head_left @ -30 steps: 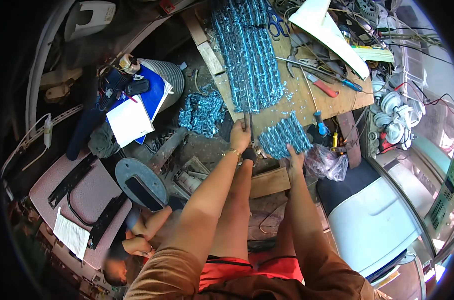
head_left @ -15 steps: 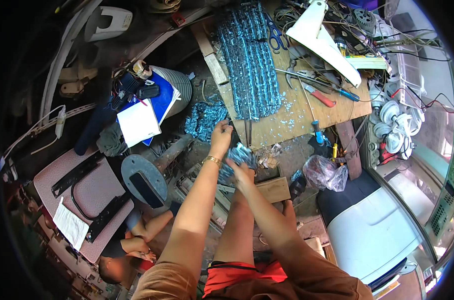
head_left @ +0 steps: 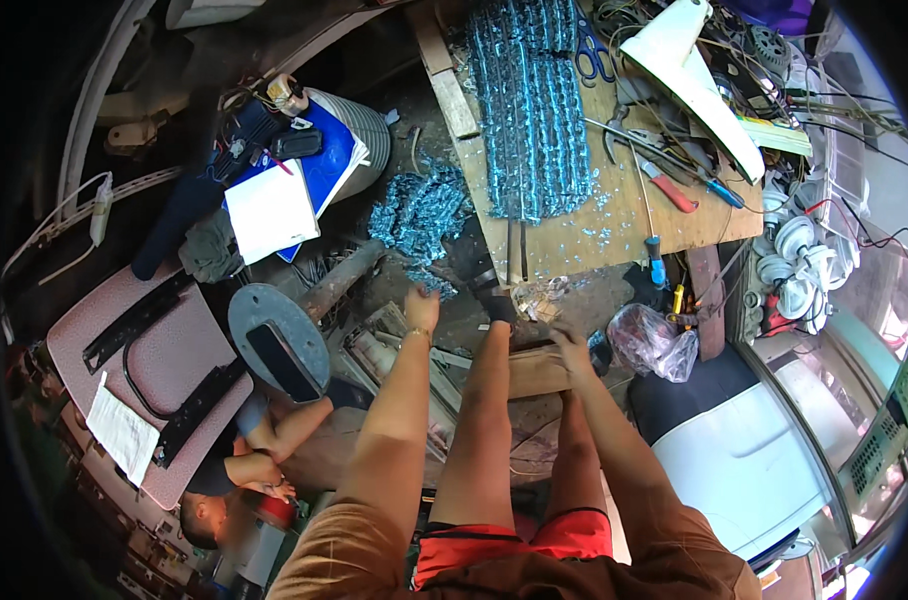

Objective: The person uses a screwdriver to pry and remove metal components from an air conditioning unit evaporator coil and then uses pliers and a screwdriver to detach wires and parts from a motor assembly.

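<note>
My left hand (head_left: pixel 422 308) is stretched forward and slightly blurred. Its fingertips meet a small clump of shiny blue strips (head_left: pixel 432 282); whether they grip it is unclear. Just beyond lies a crumpled pile of the same blue metallic strips (head_left: pixel 419 210) on the floor. My right hand (head_left: pixel 571 352), fingers apart and holding nothing, is beside a wooden block (head_left: pixel 536 373) near my knees. Rows of blue shiny strips (head_left: pixel 529 120) lie side by side on the plywood board (head_left: pixel 554 255), with small blue flakes scattered on the wood.
Scissors (head_left: pixel 589 55), a hammer (head_left: pixel 615 130), a red-handled tool (head_left: pixel 671 190) and a blue screwdriver (head_left: pixel 656 265) lie on or by the board. A round grey stool (head_left: pixel 259 305) carries a phone (head_left: pixel 282 362). To the left, a person (head_left: pixel 259 465) sits low; a clear plastic bag (head_left: pixel 652 342) is at right.
The blue bundle between my hands has left my right hand. My right hand has moved right and opened; my left has drawn back slightly, with blue strips at its fingertips. The view has shifted.
</note>
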{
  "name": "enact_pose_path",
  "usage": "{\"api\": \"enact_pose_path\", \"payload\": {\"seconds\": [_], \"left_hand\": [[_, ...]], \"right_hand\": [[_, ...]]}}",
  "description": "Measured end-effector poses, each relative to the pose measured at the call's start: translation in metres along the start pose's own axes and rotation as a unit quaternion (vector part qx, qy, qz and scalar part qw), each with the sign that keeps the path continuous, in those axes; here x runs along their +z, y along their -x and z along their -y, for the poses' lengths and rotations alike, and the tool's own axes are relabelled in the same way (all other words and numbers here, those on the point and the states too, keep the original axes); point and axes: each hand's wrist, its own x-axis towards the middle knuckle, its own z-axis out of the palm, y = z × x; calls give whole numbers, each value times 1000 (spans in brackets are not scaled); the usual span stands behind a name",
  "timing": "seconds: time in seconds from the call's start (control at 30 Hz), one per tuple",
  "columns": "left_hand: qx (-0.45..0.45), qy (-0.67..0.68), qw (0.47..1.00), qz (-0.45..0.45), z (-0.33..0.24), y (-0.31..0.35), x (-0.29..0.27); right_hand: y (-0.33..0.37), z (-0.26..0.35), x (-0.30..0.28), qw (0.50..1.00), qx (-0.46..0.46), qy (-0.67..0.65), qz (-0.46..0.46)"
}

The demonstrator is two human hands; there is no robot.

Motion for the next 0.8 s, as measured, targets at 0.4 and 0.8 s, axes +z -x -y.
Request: {"api": "enact_pose_path", "payload": {"seconds": [0.4, 0.8], "left_hand": [[39, 427, 887, 171, -116, 46, 16], [-61, 577, 714, 392, -179, 41, 32]], "right_hand": [[-18, 191, 122, 984, 42, -148, 94], [-54, 193, 124, 989, 134, -60, 28]]}}
